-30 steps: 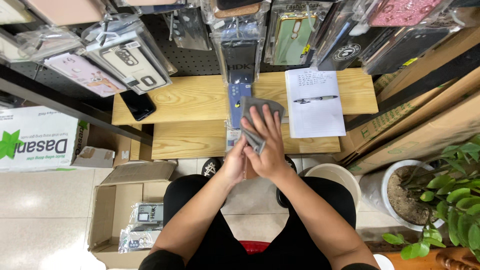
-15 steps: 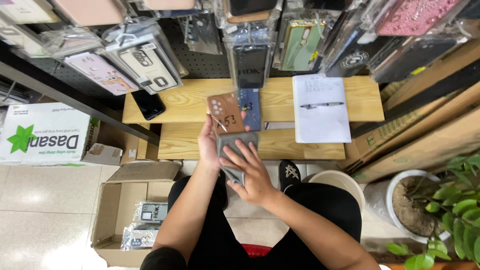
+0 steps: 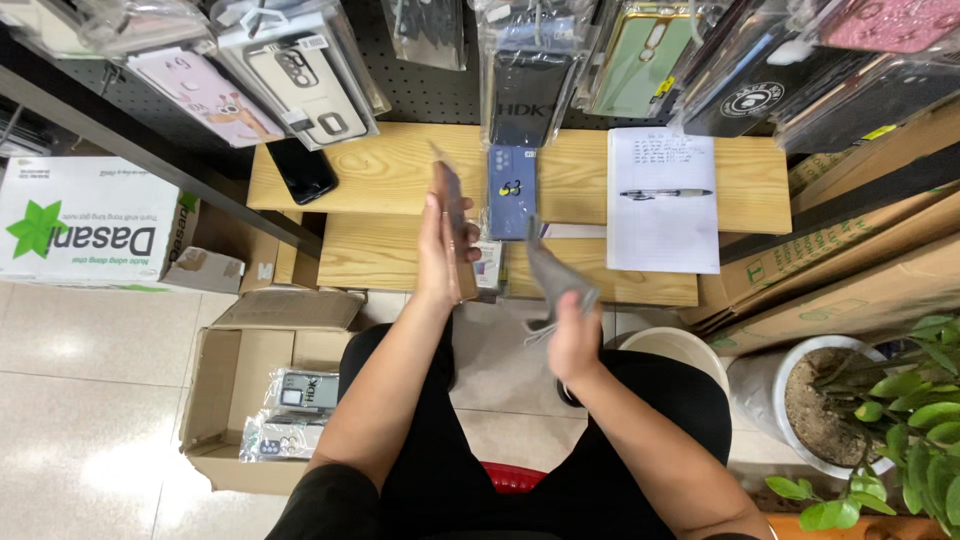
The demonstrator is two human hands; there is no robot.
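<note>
Head camera looks steeply down, near the wooden shelf [image 3: 400, 170].

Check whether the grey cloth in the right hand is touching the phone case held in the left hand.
Apart. The head view shows the grey cloth in the right hand separated from the phone case in the left hand by visible wooden bench.

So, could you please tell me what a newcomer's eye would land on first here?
Probably the two hands at centre: the left hand holds a brown phone case edge-on, and the right hand holds a grey cloth. Next, the white notepad with a pen on the wooden shelf, beneath hanging packaged cases.
</note>
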